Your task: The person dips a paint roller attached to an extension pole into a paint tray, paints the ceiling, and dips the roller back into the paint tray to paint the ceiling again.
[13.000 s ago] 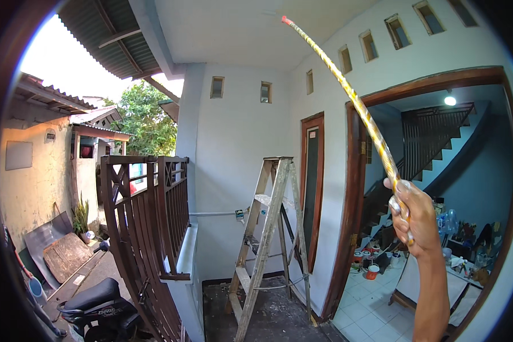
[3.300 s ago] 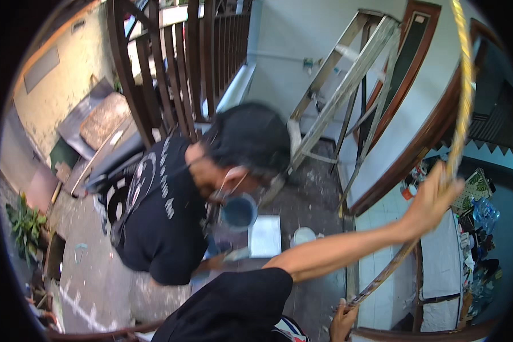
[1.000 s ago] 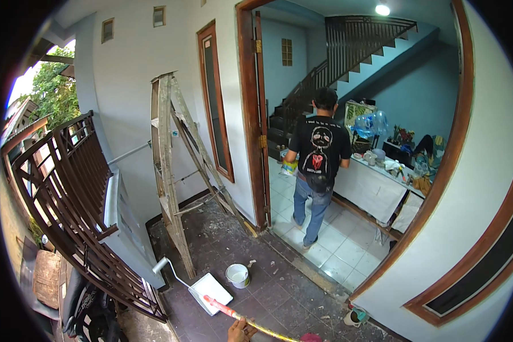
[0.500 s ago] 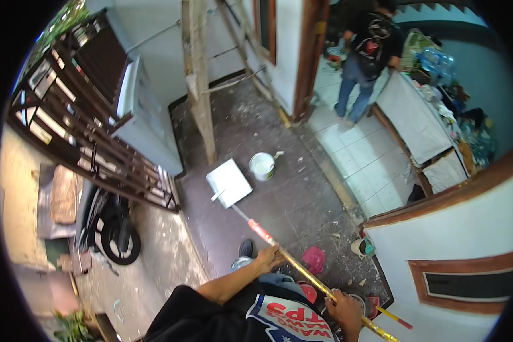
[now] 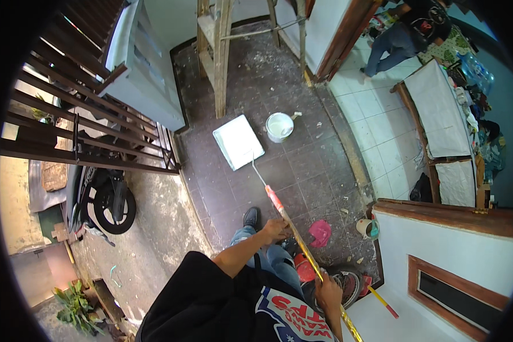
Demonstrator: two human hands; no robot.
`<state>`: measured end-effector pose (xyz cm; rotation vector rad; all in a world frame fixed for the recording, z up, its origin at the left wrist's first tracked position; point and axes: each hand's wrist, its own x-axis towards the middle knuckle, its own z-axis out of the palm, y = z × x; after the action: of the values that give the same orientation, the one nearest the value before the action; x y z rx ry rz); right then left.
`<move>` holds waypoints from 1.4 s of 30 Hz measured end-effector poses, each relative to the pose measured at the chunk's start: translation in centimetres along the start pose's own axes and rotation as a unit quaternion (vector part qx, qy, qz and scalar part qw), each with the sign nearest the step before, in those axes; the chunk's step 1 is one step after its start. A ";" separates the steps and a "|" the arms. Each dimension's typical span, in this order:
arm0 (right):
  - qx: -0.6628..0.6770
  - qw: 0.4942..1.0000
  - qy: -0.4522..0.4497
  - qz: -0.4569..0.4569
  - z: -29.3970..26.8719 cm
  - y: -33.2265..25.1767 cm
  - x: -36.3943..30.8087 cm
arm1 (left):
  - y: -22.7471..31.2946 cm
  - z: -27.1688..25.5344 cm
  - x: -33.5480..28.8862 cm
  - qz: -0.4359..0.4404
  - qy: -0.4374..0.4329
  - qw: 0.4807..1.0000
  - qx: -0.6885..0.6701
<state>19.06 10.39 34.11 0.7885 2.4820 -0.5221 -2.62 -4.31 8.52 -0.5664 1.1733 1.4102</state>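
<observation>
A paint roller (image 5: 274, 198) with a red grip is fixed to a long gold pole that runs from the tray down past my right side. My left hand (image 5: 276, 229) is closed round the pole just behind the red grip. Lower down, my right hand (image 5: 328, 292) grips the pole's gold part. The roller's wire frame reaches the near right side of a white paint tray (image 5: 232, 134); its head blends into the white there. Just right of the tray stands a bucket of white paint (image 5: 280, 126).
A wooden stepladder (image 5: 221, 62) rises behind the tray. A pink bag or cloth (image 5: 320, 233) and a small paint pot (image 5: 366, 228) lie right of my legs. A motorbike (image 5: 111, 199) stands beyond the slatted gate (image 5: 91, 125). Another person (image 5: 402, 43) is past the doorway.
My view has shifted, moving the tray and bucket up and right in the picture. The roller head has moved to the tray's near right edge. Both hands keep hold of the pole.
</observation>
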 end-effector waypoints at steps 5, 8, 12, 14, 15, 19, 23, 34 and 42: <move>0.019 0.999 -0.029 0.030 4.2 -4.1 4.5 | 0.1 -10.5 2.0 0.087 0.087 0.955 0.271; 0.009 1.000 -0.011 0.021 5.2 -6.6 7.6 | 0.7 -17.3 1.4 0.130 0.133 0.932 0.310; -0.003 1.000 0.002 -0.018 5.3 -10.6 12.0 | 1.9 -25.3 -1.6 0.112 0.218 0.896 0.370; -0.045 0.999 0.017 -0.009 5.6 -13.2 13.8 | 2.6 -28.1 -3.6 0.163 0.256 0.850 0.430; -0.043 0.999 0.018 -0.016 5.6 -14.3 14.5 | 2.8 -29.1 -4.6 0.144 0.284 0.811 0.490; -0.012 1.000 -0.002 -0.014 6.0 -17.8 17.0 | 3.1 -31.0 -6.2 0.149 0.303 0.827 0.450; -0.003 1.000 -0.012 0.004 6.4 -18.8 18.6 | 2.6 -30.6 -5.6 0.151 0.278 0.849 0.423; 0.054 0.998 -0.033 0.011 5.2 -14.8 15.1 | 4.6 -23.9 -4.2 0.185 0.208 0.853 0.442; 0.042 0.999 0.000 0.015 5.5 -8.4 7.4 | 6.9 -23.7 -4.9 0.150 0.207 0.850 0.460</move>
<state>10.38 4.49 27.33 0.8562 2.4572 -0.6182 -14.65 -26.29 5.92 0.0239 2.1647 0.8011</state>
